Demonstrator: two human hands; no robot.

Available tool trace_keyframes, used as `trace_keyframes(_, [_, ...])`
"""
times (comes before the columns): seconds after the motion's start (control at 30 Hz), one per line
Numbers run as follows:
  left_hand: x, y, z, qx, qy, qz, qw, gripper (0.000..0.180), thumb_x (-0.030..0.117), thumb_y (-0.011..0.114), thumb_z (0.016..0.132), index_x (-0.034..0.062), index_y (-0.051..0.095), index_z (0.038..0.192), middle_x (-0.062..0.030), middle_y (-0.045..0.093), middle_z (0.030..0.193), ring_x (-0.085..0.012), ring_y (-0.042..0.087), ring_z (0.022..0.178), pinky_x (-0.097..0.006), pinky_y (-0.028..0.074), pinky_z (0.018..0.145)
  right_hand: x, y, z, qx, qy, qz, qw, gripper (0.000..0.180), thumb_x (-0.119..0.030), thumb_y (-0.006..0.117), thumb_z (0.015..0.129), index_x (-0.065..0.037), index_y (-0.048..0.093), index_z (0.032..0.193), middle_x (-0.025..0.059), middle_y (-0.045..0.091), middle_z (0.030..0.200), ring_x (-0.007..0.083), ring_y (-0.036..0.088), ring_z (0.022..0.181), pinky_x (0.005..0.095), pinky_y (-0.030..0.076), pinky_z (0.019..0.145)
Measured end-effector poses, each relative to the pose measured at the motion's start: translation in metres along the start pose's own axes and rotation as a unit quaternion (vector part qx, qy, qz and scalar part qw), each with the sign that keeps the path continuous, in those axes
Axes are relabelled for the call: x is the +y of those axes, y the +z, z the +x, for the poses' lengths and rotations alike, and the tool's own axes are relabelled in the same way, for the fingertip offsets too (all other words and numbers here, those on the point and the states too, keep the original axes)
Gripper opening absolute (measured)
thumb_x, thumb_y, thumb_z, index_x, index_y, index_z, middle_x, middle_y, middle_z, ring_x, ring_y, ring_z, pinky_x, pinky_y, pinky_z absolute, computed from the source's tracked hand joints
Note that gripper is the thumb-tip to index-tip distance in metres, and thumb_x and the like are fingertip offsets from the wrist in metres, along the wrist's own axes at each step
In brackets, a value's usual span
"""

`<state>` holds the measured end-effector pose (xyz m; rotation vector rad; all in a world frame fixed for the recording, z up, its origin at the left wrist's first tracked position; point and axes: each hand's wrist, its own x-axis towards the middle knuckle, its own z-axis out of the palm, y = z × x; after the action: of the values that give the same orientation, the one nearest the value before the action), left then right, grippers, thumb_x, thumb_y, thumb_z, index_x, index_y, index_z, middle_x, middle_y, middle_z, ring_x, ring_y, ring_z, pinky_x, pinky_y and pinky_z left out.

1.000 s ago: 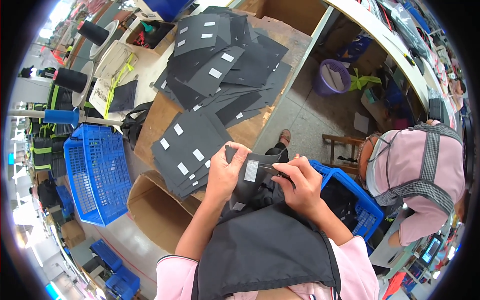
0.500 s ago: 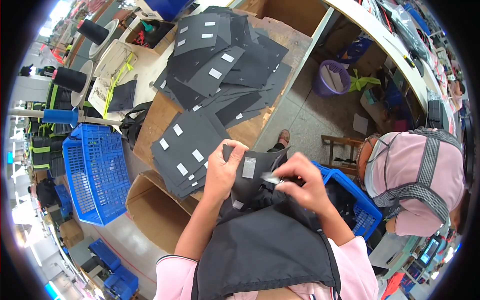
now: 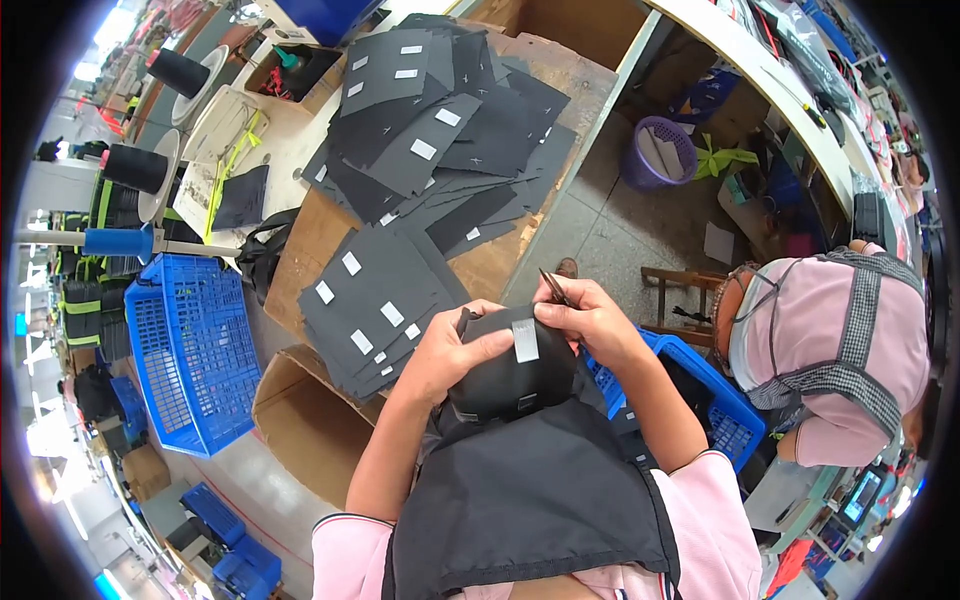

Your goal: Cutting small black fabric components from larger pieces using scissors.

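A dark grey fabric panel (image 3: 512,375) with a silvery-white patch (image 3: 525,341) near its upper edge is held up in front of my apron, curved toward me. My left hand (image 3: 450,352) grips its left side, thumb lying across the front. At the top right edge my right hand (image 3: 598,325) pinches the panel between thumb and fingers. The same hand holds small thread snips (image 3: 553,287), blades pointing up and away from the fabric. Beyond my left hand, a stack of similar grey panels (image 3: 400,275) with white patches lies on the table's near corner.
More loose panels (image 3: 385,70) are heaped on the wooden table (image 3: 500,262). A cardboard box (image 3: 310,425) and a blue crate (image 3: 190,350) stand at left. Another blue crate (image 3: 735,435) is by my right arm. A co-worker (image 3: 830,350) sits at right; a purple basket (image 3: 660,150) stands beyond.
My right hand has moved in from the right and now pinches the panel's edge, snips turned upward. The panel has been raised, spread between both hands and bent into a curve.
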<state>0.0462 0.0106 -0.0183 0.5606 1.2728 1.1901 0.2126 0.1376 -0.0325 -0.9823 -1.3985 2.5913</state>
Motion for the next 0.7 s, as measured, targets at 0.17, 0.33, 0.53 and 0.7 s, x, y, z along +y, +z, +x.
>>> trace_keyframes(0.17, [-0.007,-0.008,0.003,0.042,-0.071,-0.076,0.994,0.018,0.017,0.066,0.083,0.0011,0.062,0.09,-0.0003,0.061,0.076,-0.0061,0.054,0.064,-0.021,0.044,0.058,0.018,0.024,-0.005,0.307,-0.338,-0.394,0.797,0.037,-0.011,0.07,0.075,-0.007,0.053,0.108,0.0091,0.053,0.088,0.0188,0.053,0.06,0.0301,0.045,0.053])
trace_keyframes(0.33, [-0.003,-0.005,0.004,0.044,-0.073,-0.052,0.995,0.015,0.015,0.064,0.083,0.0009,0.062,0.09,-0.0004,0.061,0.076,-0.006,0.054,0.064,-0.02,0.044,0.058,0.021,0.024,-0.024,0.28,-0.37,-0.459,0.758,0.032,-0.008,0.071,0.07,-0.007,0.059,0.1,0.0076,0.054,0.083,0.0227,0.053,0.058,0.0319,0.044,0.051])
trace_keyframes(0.53, [0.003,-0.004,0.003,0.031,-0.071,-0.035,0.996,0.016,0.014,0.064,0.083,0.0,0.062,0.092,-0.0013,0.062,0.077,-0.0066,0.055,0.064,-0.021,0.044,0.058,0.018,0.02,-0.014,0.241,-0.386,-0.504,0.734,0.03,-0.003,0.072,0.067,-0.006,0.064,0.095,0.0092,0.055,0.077,0.0241,0.055,0.061,0.0312,0.045,0.053])
trace_keyframes(0.7, [0.003,-0.008,0.003,0.043,-0.096,-0.067,0.992,0.018,0.014,0.064,0.081,0.0001,0.063,0.092,-0.0019,0.062,0.077,-0.0072,0.055,0.064,-0.021,0.044,0.058,0.019,0.019,-0.017,0.25,-0.386,-0.437,0.773,0.032,-0.001,0.074,0.064,-0.006,0.065,0.095,0.0086,0.055,0.077,0.024,0.055,0.063,0.0306,0.045,0.054])
